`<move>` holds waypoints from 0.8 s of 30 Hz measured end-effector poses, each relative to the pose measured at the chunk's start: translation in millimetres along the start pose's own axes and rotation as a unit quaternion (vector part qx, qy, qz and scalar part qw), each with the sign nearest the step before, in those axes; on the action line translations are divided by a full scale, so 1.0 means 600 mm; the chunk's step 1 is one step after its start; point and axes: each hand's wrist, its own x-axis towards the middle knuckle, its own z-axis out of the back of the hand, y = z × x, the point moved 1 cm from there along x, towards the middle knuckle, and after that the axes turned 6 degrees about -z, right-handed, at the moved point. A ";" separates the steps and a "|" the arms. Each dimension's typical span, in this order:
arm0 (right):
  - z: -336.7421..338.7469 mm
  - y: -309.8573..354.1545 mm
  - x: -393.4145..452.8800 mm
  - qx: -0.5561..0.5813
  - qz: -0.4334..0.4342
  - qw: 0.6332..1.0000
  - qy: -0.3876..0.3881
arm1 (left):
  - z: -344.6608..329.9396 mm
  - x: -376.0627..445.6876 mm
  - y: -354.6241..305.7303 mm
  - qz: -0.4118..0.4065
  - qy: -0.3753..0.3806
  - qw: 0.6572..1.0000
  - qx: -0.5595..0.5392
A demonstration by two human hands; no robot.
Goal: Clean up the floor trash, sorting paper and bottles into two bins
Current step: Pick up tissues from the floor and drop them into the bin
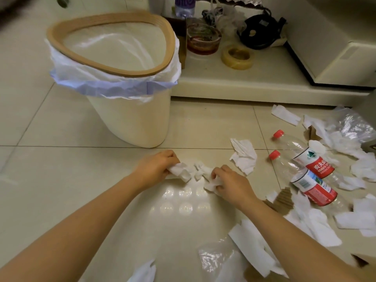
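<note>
My left hand [156,166] and my right hand [230,183] both grip crumpled white tissue paper [195,171] low over the tiled floor, in front of a cream bin [130,119] with a tan rim and a white liner. Two clear plastic bottles with red caps and red labels lie to the right: one [303,155] farther, one [305,180] nearer. More torn white paper lies around them, such as a piece [244,157] just beyond my right hand and a long strip [252,249] near my right forearm. Only one bin is in view.
A low cream shelf [244,78] behind the bin holds a roll of tape [237,57], a glass ashtray [203,38], a black appliance [260,32] and a bottle [184,6]. Clear plastic film [354,125] and cardboard scraps [283,198] lie at the right.
</note>
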 end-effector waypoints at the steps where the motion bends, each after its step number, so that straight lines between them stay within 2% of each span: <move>1: 0.002 0.003 -0.003 0.000 0.004 1.000 0.001 | 0.004 -0.005 -0.002 0.008 0.004 1.000 0.003; 4: 0.012 0.015 -0.011 0.027 0.027 0.999 -0.019 | 0.019 -0.019 -0.005 0.030 0.009 0.999 -0.009; 9: 0.056 0.046 -0.017 0.126 0.085 0.984 -0.096 | 0.057 -0.035 -0.025 0.067 -0.003 0.998 -0.009; 15: 0.097 0.048 -0.024 0.289 0.013 0.944 -0.162 | 0.102 -0.052 -0.048 0.088 -0.025 0.996 0.022; 17: 0.090 0.036 -0.024 0.309 -0.041 0.939 -0.142 | 0.110 -0.058 -0.057 0.095 -0.025 0.995 0.035; 19: 0.065 0.030 -0.024 0.300 -0.090 0.946 -0.085 | 0.113 -0.065 -0.064 0.098 -0.022 0.994 0.037; 24: -0.005 0.049 -0.019 0.210 -0.111 0.971 0.033 | 0.103 -0.087 -0.064 0.100 -0.008 0.994 0.049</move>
